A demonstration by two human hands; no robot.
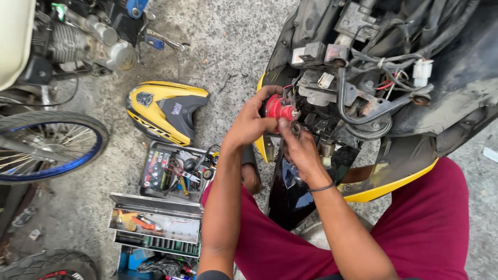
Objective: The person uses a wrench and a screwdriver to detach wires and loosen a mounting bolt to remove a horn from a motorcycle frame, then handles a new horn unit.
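My left hand [250, 123] grips a round red horn-like part [278, 108] at the open front of a yellow and black scooter [394, 57]. My right hand [300, 148] sits just below and to the right of the red part, its fingertips pinched at the small metal end of it. Whether the fingers hold a nut or a small tool there I cannot tell. Bare wiring, white connectors [422, 71] and black brackets of the scooter's stripped front fill the space above both hands. My legs in dark red shorts [430, 223] are below.
A yellow and black scooter body panel [165, 110] lies on the concrete to the left. An open metal toolbox [165, 207] with sockets and tools stands near my left knee. Another motorcycle's engine [83, 39] and blue-rimmed wheel [46, 145] are at far left.
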